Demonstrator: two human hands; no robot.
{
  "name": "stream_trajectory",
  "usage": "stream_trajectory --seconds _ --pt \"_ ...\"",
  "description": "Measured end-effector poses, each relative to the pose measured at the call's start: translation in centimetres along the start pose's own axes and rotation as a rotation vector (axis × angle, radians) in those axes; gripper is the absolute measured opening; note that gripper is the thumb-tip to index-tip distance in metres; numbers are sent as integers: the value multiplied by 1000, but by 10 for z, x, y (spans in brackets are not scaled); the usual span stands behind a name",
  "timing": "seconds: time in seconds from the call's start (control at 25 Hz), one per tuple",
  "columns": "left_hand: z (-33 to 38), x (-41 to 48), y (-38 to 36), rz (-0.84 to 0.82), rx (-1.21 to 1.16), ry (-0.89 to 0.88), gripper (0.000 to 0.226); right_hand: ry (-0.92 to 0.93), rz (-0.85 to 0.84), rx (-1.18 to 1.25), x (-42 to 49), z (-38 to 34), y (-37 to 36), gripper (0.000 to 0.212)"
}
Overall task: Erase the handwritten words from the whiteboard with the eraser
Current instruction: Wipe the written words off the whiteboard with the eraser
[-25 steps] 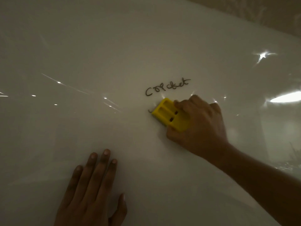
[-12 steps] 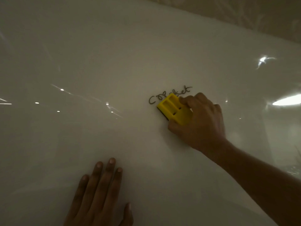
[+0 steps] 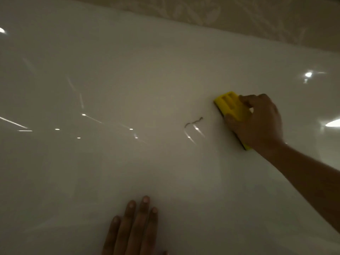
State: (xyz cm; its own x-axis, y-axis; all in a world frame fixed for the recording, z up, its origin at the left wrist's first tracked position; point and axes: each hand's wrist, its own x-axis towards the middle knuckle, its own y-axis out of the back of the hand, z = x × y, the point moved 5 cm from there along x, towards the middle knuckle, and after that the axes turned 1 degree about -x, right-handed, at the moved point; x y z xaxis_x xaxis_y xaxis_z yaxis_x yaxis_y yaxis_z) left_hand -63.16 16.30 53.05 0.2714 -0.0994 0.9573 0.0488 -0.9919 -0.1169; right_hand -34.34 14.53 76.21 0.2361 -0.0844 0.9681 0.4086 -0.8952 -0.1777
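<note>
The glossy whiteboard (image 3: 128, 70) fills nearly the whole view. My right hand (image 3: 257, 122) grips a yellow eraser (image 3: 230, 105) and presses it flat on the board at the right. Only a short dark squiggle of marker (image 3: 193, 122) shows on the board, just left of and slightly below the eraser, apart from it. My left hand (image 3: 134, 229) lies flat on the board at the bottom centre with its fingers spread, holding nothing.
The board's top edge (image 3: 202, 24) runs slantwise across the upper right, with patterned wallpaper (image 3: 257, 15) above it. Bright light reflections (image 3: 309, 74) dot the board's surface.
The handwritten word has been wiped away, leaving a small squiggle. My right hand swept the eraser up over the word and off to the right. My left hand stayed flat.
</note>
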Motion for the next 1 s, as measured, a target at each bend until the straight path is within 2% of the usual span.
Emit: stream_trajectory --seconds 0.04,0.12,0.28,0.32,0.36,0.4,0.52,0.6,0.64,0.84,1.0 --pt "0 -1 -1 6 4 -5 60 -34 13 26 4 -3 -5 74" --pt "1 -1 -1 31 -7 -17 60 76 18 93 -10 -36 -18 74" --pt "1 2 -1 83 -34 -24 60 690 -193 145 -85 -101 -30 64" --pt "1 2 0 94 -36 -28 60 781 -225 105 -82 -95 -28 65" --pt "2 1 0 94 -33 -30 60 796 -216 54 -70 -83 -24 67" --pt "3 1 1 87 -35 -25 60 708 -169 19 -50 -65 -21 69" --pt "3 0 5 66 -78 4 61 281 -1 41 5 -19 -15 74" --pt "5 -2 11 53 -103 27 63 193 57 61 6 -25 -25 71" --pt "6 -4 15 43 -112 33 63 230 47 69 -4 -35 -29 68" --pt "4 -4 26 -27 -152 62 59 752 -221 202 -111 -65 -19 60" --pt "4 -6 27 -70 -163 38 58 1151 -413 287 -225 -43 12 38"
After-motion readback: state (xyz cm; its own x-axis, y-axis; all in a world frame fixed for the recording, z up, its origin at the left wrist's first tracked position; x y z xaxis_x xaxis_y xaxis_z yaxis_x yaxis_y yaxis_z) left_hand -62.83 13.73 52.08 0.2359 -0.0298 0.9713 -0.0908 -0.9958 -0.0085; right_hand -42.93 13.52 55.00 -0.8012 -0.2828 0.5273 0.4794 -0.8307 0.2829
